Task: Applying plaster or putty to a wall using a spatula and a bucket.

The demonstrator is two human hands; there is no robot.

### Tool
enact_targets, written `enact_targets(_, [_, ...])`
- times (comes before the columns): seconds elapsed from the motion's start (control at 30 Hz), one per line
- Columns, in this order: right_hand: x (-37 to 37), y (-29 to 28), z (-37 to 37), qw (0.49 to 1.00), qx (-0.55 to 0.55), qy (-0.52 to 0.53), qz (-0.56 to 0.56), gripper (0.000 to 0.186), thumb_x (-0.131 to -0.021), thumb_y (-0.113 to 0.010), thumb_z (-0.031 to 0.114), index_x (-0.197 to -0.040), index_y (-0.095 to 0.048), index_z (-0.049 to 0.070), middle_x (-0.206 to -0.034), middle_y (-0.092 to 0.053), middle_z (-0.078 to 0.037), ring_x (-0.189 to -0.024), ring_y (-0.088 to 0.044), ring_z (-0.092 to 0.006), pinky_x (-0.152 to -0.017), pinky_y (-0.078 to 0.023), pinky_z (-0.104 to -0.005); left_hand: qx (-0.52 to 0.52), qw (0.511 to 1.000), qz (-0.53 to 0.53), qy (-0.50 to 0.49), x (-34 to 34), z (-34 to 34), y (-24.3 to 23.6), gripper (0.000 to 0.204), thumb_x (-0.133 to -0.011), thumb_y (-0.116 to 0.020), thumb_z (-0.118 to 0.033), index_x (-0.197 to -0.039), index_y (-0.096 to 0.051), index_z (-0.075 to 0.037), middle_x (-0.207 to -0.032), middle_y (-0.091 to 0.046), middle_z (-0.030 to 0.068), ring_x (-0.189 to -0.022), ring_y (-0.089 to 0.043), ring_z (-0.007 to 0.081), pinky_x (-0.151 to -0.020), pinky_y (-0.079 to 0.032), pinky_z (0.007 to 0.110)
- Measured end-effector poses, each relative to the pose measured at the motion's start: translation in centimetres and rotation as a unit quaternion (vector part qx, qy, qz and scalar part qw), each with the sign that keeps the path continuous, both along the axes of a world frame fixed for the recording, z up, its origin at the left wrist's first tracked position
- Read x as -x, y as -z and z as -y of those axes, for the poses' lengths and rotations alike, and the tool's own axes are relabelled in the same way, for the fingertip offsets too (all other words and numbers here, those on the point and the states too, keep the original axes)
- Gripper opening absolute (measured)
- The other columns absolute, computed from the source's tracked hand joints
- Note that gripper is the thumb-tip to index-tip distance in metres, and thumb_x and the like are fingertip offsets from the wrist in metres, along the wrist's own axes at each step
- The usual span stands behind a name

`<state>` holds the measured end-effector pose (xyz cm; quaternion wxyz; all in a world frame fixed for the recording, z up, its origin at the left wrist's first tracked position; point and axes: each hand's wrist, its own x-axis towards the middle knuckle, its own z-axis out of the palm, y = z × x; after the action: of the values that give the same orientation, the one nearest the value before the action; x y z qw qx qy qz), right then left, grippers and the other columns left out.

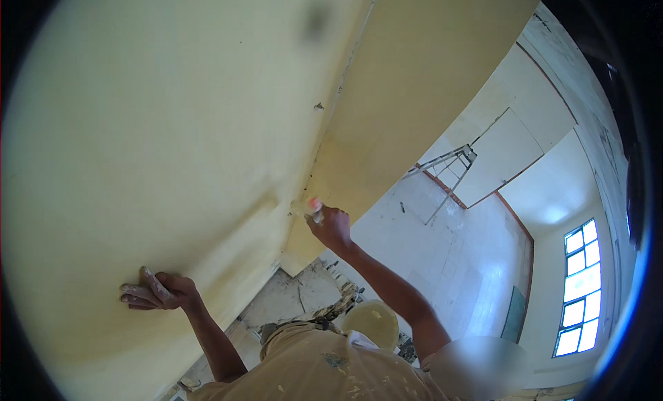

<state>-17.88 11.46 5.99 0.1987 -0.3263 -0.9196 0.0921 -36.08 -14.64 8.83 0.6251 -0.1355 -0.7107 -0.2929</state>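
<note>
On the left, my left hand (pixel 156 290) is against a pale yellow wall (pixel 152 159), its fingers stretched out and apart, smeared with a whitish coating. It holds nothing that I can see. My right hand (pixel 330 225) is raised at the inner corner where this wall meets a darker yellow side panel (pixel 407 69). Its fingers are wrapped round a small hand tool (pixel 315 204) with an orange-red part. The tool's working end blends into the wall colour, so its kind is unclear. A chipped spot (pixel 318 107) marks the wall near the corner joint above.
A round cream-coloured bucket (pixel 373 321) stands on the floor just beyond my body, with rubble (pixel 345 299) beside it. Farther off to the right, a stepladder (pixel 449 169) stands on the pale floor (pixel 442 263). A paned window (pixel 580 290) is in the far right wall.
</note>
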Motion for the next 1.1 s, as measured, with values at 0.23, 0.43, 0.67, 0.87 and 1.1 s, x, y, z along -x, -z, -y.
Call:
enact_targets(0.23, [-8.2, 5.1, 1.9, 0.775, 0.493, 0.177, -0.354, 0.016, -0.066, -0.064, 0.012, -0.075, -0.056, 0.002, -0.063, -0.053, 0.000, -0.053, -0.048, -0.0082, -0.045, -0.036, -0.0236, -0.012, 0.999, -0.018, 0.031, -0.2, -0.7, -0.6, 0.033, -0.083, -0.038, -0.022, -0.103, -0.051, 0.000, -0.127, -0.029, 0.0197, -0.123, -0.015, 0.0326, -0.097, -0.004, 0.047])
enact_targets(0.43, [-19.9, 7.7, 6.2, 0.505, 0.602, 0.275, -0.554, 0.028, -0.070, -0.058, 0.010, -0.095, -0.049, 0.001, -0.074, -0.053, -0.002, -0.058, -0.051, -0.0123, -0.050, -0.041, -0.0235, -0.008, 0.999, -0.042, 0.029, 0.0, -0.7, -1.0, 0.038, -0.083, -0.039, -0.023, -0.114, -0.040, 0.000, -0.128, -0.026, 0.0203, -0.123, -0.014, 0.0337, -0.096, -0.003, 0.050])
enact_targets(0.67, [-28.0, 7.0, 10.9, 0.466, 0.494, 0.327, -0.658, 0.036, -0.070, -0.058, 0.014, -0.102, -0.049, 0.003, -0.092, -0.054, -0.006, -0.082, -0.055, -0.0156, -0.065, -0.046, -0.0283, -0.016, 1.000, 0.021, 0.008, -0.7, -1.5, -1.6, 0.042, -0.085, -0.036, -0.026, -0.117, -0.038, 0.000, -0.132, -0.015, 0.0214, -0.124, -0.010, 0.0325, -0.097, 0.000, 0.046])
enact_targets(0.87, [-30.4, 6.7, 13.7, 0.569, 0.377, 0.460, -0.568, 0.043, -0.068, -0.059, 0.011, -0.108, -0.048, 0.000, -0.089, -0.055, -0.007, -0.076, -0.054, -0.0148, -0.062, -0.045, -0.0249, -0.029, 0.999, 0.032, -0.002, -1.1, -2.0, -2.1, 0.044, -0.085, -0.032, -0.029, -0.116, -0.041, 0.000, -0.132, -0.015, 0.0200, -0.125, -0.008, 0.0312, -0.098, 0.001, 0.043])
enact_targets(1.1, [-31.1, 8.1, 15.2, 0.469, 0.353, 0.529, -0.612, 0.036, -0.067, -0.061, 0.010, -0.100, -0.052, -0.001, -0.083, -0.055, -0.006, -0.064, -0.052, -0.0122, -0.053, -0.040, -0.0217, -0.058, 0.987, -0.009, 0.151, -0.5, -2.2, -1.1, 0.055, -0.083, -0.041, -0.018, -0.127, -0.014, 0.001, -0.134, -0.001, 0.0200, -0.124, -0.002, 0.0337, -0.098, -0.008, 0.044])
